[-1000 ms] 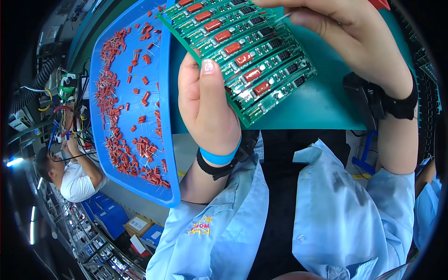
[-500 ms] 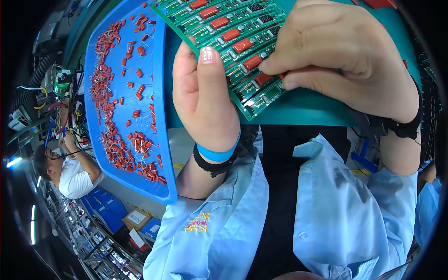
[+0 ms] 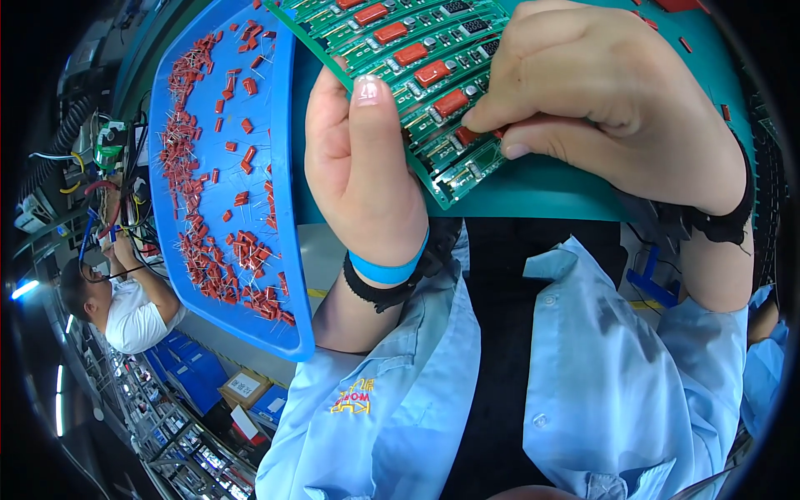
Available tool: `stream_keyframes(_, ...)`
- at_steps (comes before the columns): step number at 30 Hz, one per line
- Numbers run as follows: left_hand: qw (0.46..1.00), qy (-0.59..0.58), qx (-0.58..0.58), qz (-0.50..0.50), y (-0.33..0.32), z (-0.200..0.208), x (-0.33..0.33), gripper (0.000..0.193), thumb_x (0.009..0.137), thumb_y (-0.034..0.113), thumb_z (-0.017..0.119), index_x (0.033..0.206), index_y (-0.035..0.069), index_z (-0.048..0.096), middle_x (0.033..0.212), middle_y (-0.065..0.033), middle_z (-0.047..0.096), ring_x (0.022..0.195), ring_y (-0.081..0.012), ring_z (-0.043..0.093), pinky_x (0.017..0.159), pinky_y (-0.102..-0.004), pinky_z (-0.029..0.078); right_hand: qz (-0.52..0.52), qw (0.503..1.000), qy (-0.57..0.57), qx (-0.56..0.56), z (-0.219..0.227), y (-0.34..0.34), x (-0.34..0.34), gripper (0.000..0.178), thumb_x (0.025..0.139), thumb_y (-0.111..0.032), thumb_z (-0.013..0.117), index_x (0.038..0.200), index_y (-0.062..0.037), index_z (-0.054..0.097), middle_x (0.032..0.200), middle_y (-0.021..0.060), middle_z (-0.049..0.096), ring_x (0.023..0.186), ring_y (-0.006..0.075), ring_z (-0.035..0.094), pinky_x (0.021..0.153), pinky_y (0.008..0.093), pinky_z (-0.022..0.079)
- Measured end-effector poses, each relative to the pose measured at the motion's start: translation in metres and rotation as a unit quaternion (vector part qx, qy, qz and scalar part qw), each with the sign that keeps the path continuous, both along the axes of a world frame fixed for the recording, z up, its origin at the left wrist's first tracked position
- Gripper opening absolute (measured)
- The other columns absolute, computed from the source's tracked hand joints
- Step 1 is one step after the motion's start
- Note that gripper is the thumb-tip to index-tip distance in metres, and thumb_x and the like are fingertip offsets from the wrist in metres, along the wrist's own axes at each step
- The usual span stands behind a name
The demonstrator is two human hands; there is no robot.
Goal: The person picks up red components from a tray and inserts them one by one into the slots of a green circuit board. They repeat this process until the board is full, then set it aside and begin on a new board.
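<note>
My left hand (image 3: pixel 367 167) grips the left edge of a green circuit board panel (image 3: pixel 442 193), its thumb lying on top. Several red film capacitors, such as one red capacitor (image 3: pixel 451 103), sit in a row across the panel's strips. Over the panel's near right side is my right hand (image 3: pixel 583 108), thumb and forefinger closed together. A bit of red shows between those fingers, probably another capacitor, mostly hidden. Just beside the forefinger tip is a seated capacitor (image 3: pixel 465 135). The nearest strip shows no red part on its visible portion.
On the left stands a blue tray (image 3: pixel 287 167) with many loose red capacitors (image 3: pixel 250 250) with wire leads. A green mat (image 3: pixel 533 196) lies beneath the panel, with a few red parts at its far right. Another person (image 3: pixel 137 312) is at far left, beside cables.
The panel and both hands have shifted very slightly up and left. My right thumb and forefinger remain closed at the same part of the panel.
</note>
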State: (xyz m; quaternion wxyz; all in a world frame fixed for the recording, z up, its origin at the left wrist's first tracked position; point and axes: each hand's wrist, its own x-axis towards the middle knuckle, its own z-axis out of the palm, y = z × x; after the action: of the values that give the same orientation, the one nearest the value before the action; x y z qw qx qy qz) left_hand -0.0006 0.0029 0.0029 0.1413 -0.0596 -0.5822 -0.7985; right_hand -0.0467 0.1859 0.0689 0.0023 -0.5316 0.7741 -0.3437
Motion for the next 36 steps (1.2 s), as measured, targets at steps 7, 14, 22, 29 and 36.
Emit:
stream_keyframes(7, 1.000, -0.003, -0.005, 0.020, -0.001, -0.001, 0.001, 0.034, 0.094, 0.023, 0.038, 0.113, -0.003, 0.049, 0.098, -0.0145, 0.062, 0.082, -0.0185, 0.063, 0.074, -0.0288, 0.050, 0.009, 1.000, -0.006, -0.009, -0.011, 0.019, -0.003, 0.018, 0.074, -0.009, 0.068, 0.091, -0.0025, 0.063, 0.085, 0.0116, 0.057, 0.078, 0.0276, 0.055, 0.065, 0.0334, 0.046)
stream_keyframes(14, 1.000, -0.005, -0.014, 0.025, 0.001, 0.001, 0.000, 0.034, 0.094, 0.023, 0.037, 0.113, -0.003, 0.048, 0.098, -0.0142, 0.062, 0.082, -0.0181, 0.063, 0.074, -0.0280, 0.050, 0.011, 1.000, -0.011, -0.015, -0.013, 0.022, -0.004, 0.018, 0.074, -0.009, 0.068, 0.090, -0.0026, 0.063, 0.085, 0.0114, 0.056, 0.078, 0.0278, 0.055, 0.066, 0.0336, 0.046)
stream_keyframes(22, 1.000, -0.002, -0.007, 0.009, 0.002, 0.002, -0.001, 0.034, 0.094, 0.024, 0.036, 0.112, -0.003, 0.048, 0.097, -0.0141, 0.062, 0.082, -0.0181, 0.063, 0.074, -0.0276, 0.050, 0.022, 0.999, -0.019, -0.022, -0.006, 0.000, -0.001, 0.018, 0.074, -0.010, 0.068, 0.089, -0.0026, 0.063, 0.084, 0.0112, 0.056, 0.078, 0.0281, 0.054, 0.066, 0.0338, 0.045)
stream_keyframes(29, 1.000, -0.004, 0.014, -0.005, 0.001, 0.003, 0.000, 0.034, 0.094, 0.024, 0.036, 0.111, -0.003, 0.049, 0.097, -0.0133, 0.062, 0.082, -0.0177, 0.063, 0.074, -0.0277, 0.050, 0.034, 0.999, -0.027, -0.026, -0.009, -0.004, -0.001, 0.017, 0.074, -0.010, 0.068, 0.089, -0.0027, 0.063, 0.084, 0.0110, 0.056, 0.078, 0.0283, 0.054, 0.066, 0.0340, 0.045)
stream_keyframes(36, 1.000, -0.005, 0.003, 0.016, 0.000, 0.001, -0.001, 0.035, 0.094, 0.025, 0.036, 0.112, -0.002, 0.050, 0.096, -0.0117, 0.062, 0.079, -0.0163, 0.062, 0.072, -0.0271, 0.048, 0.046, 0.998, -0.034, -0.031, -0.011, -0.009, -0.003, 0.017, 0.073, -0.010, 0.069, 0.088, -0.0027, 0.063, 0.084, 0.0108, 0.055, 0.078, 0.0285, 0.053, 0.066, 0.0343, 0.045)
